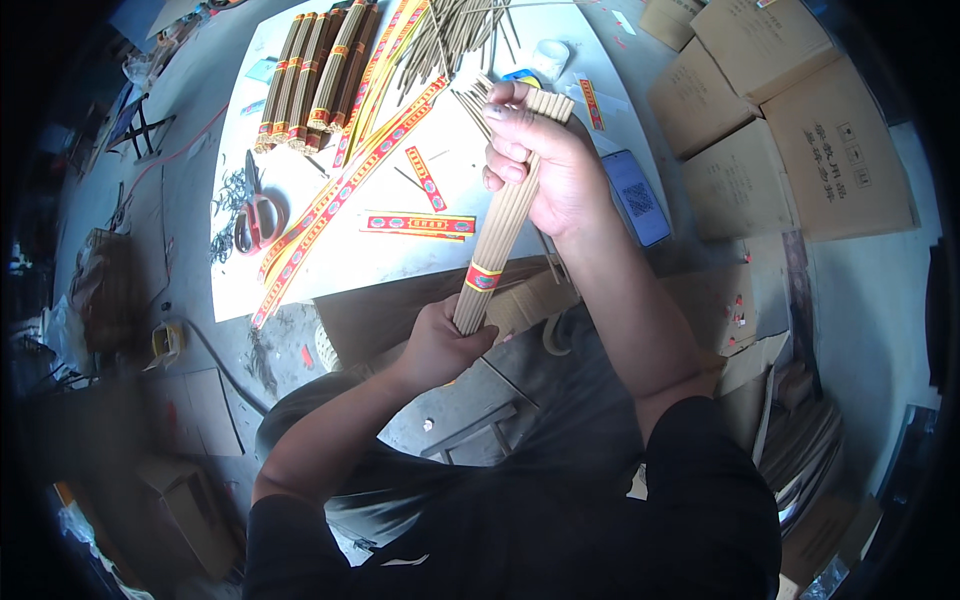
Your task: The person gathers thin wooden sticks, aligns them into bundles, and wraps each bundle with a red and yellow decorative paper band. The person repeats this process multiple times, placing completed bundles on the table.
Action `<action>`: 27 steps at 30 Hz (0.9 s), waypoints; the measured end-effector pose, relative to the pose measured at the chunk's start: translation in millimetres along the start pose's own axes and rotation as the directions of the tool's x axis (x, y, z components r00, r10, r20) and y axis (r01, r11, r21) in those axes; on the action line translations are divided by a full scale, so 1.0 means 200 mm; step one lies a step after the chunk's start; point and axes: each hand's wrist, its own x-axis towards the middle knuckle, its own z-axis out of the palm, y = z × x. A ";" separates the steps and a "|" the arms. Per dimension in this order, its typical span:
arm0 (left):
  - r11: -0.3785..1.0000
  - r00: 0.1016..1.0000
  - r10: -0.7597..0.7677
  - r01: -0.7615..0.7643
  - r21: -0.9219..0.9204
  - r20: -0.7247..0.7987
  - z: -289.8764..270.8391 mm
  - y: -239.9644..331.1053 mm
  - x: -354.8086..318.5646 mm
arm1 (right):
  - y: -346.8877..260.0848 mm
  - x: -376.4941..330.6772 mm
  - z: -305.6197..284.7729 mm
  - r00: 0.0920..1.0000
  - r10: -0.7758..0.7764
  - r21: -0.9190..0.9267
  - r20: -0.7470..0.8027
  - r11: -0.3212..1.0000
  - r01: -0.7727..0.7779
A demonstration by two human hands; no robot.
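Observation:
A bundle of thin tan incense sticks [505, 225] slants between my hands, just over the table's near edge. Around its lower end my left hand [445, 338] is closed, right below a red and yellow paper band [483, 277] that wraps the sticks. My right hand [545, 160] grips the upper part, fingers curled round it, with the stick ends showing above the fist. On the white table [340, 270] beside the bundle lie short printed paper strips [418, 224] and long red and yellow strips [330, 210].
Banded brown bundles [318, 75] lie at the far left of the table, near orange-handled scissors [262, 218]. Loose sticks [450, 40] spread at the back by a white cup [550, 58]. A phone [636, 197] rests at the right edge; cardboard boxes [820, 150] stand beyond it.

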 end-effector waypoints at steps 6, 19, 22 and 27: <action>0.925 0.926 0.374 -0.376 -0.049 -0.054 -0.10 0.14 0.02 | 0.20 -0.10 0.15 0.998 0.037 -0.162 -0.053 0.986 -0.045; 0.965 0.948 0.155 -0.085 0.247 -0.277 -0.06 0.20 0.02 | 0.33 -0.11 0.13 0.997 0.071 -0.118 0.037 0.991 -0.067; 0.991 0.984 0.118 -0.107 0.085 -0.137 -0.12 0.28 -0.01 | 0.34 -0.13 0.11 0.980 0.079 -0.082 0.183 0.995 -0.065; 0.987 0.985 0.093 -0.111 -0.119 -0.144 -0.11 0.24 0.01 | 0.39 -0.13 0.12 0.969 0.062 -0.122 0.240 0.992 -0.033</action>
